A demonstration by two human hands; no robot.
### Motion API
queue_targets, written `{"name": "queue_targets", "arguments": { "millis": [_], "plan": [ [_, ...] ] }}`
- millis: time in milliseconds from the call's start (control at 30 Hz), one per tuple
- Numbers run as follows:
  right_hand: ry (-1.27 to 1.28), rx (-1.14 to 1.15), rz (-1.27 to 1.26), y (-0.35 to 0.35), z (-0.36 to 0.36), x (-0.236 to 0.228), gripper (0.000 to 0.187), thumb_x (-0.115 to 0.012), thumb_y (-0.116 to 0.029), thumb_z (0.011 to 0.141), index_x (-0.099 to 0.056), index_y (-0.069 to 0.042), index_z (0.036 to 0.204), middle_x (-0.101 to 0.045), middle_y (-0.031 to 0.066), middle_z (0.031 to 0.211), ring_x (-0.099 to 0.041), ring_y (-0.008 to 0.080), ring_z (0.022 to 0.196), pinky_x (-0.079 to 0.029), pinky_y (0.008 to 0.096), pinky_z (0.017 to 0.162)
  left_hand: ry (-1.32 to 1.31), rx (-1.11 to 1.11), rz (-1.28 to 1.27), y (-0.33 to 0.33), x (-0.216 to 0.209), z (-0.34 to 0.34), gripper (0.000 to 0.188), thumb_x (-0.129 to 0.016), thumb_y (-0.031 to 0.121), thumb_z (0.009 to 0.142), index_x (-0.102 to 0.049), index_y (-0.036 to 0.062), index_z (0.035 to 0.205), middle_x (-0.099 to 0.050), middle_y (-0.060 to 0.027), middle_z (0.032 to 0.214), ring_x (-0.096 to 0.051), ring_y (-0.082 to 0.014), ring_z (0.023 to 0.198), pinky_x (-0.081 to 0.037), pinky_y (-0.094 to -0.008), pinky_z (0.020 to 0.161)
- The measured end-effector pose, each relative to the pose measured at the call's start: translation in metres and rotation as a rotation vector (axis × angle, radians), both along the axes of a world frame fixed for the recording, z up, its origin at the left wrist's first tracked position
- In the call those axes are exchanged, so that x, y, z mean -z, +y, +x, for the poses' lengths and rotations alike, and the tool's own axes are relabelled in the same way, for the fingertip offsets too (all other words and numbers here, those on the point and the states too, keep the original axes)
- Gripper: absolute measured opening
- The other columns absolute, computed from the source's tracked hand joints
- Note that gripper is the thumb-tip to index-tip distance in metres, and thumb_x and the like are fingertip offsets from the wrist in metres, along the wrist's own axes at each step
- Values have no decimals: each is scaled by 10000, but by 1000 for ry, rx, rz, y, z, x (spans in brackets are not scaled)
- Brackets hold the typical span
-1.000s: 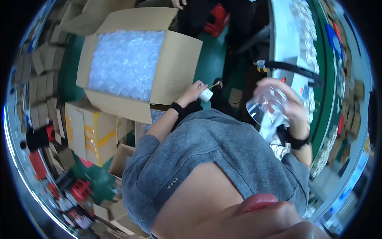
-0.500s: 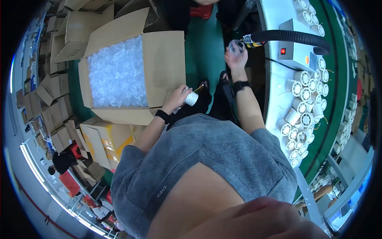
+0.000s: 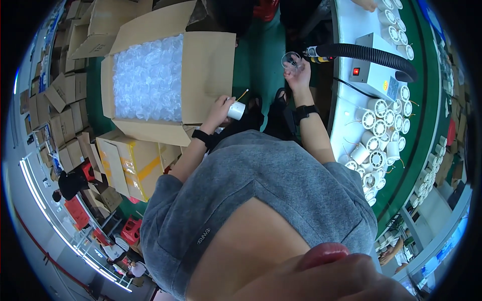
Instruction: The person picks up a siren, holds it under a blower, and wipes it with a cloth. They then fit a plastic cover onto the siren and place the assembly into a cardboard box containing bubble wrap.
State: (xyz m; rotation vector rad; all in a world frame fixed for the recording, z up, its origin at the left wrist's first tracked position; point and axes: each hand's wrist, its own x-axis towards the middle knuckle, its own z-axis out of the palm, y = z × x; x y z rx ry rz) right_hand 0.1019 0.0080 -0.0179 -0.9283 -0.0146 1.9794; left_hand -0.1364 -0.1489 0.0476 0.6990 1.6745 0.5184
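A: Starting and ending with the head view, what could go wrong?

B: The clear cup (image 3: 289, 59) looks the likeliest trouble. It is up near the nozzle (image 3: 312, 53) on the black hose (image 3: 369, 50); I can't tell whether they touch. A knock there might dent a thin wall, and a slack hold could let it drop to the green floor (image 3: 253, 65).

A: And the other side?

B: The white cylinder (image 3: 236, 110) has thin yellow wires (image 3: 243, 94) sticking up from it, close to the carton (image 3: 207, 75) in this view. I'd judge they could catch on its flap and get tugged.

A: How does each grip stand?

B: The left hand (image 3: 219, 112) is closed around one end of the cylinder, fingers wrapped over it, the other end free. It's above the person's legs, just right of the carton, which is full of clear plastic pieces (image 3: 148, 83).

A: The right?

B: The right hand (image 3: 297, 74) is partly open, fingers curled at the cup and showing through it. How firmly they press, I can't tell. The cup is left of the desk (image 3: 347, 25), where more white cylinders (image 3: 369, 120) are clustered.
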Motion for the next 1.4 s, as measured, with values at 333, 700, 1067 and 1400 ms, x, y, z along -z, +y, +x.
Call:
{"name": "queue_targets", "arguments": {
  "millis": [333, 700, 1067, 1400],
  "plan": [
    [-439, -158, 427, -62, 28, -142, 350, -428, -289, 833, -437, -72, 1107, -536, 73, 824, -471, 88, 597, -392, 211, 509, -295, -27, 395, 55, -66, 34, 298, -488, 326, 825, -414, 81, 976, -484, -38, 822, -475, -90, 685, -377, -204, 477],
    [-1043, -401, 1096, -78, 18, -228, 466, -590, -62, 739, -395, -11, 1159, -447, 79, 1079, -460, 131, 928, -405, 246, 793, -259, 188, 851, 70, -131, 68, 249, -450, 243, 846, -387, 90, 1033, -474, -37, 893, -479, -102, 766, -405, -217, 563],
    [-967, -486, 1046, -90, 4, -244, 579, -631, -13, 682, -363, -26, 1196, -445, 98, 1114, -471, 181, 1007, -418, 280, 811, -581, 61, 586, 67, -130, 72, 299, -280, 299, 906, -401, 64, 1045, -493, -44, 888, -511, -99, 771, -443, -242, 572],
    [-670, -449, 871, -89, 17, -243, 580, -667, -54, 665, -394, -19, 1176, -486, 99, 1094, -513, 166, 941, -459, 269, 727, -567, 20, 684, 61, -147, 74, 343, -240, 312, 915, -437, 46, 1005, -509, -72, 926, -526, -119, 844, -418, -234, 750]
  ]
}}
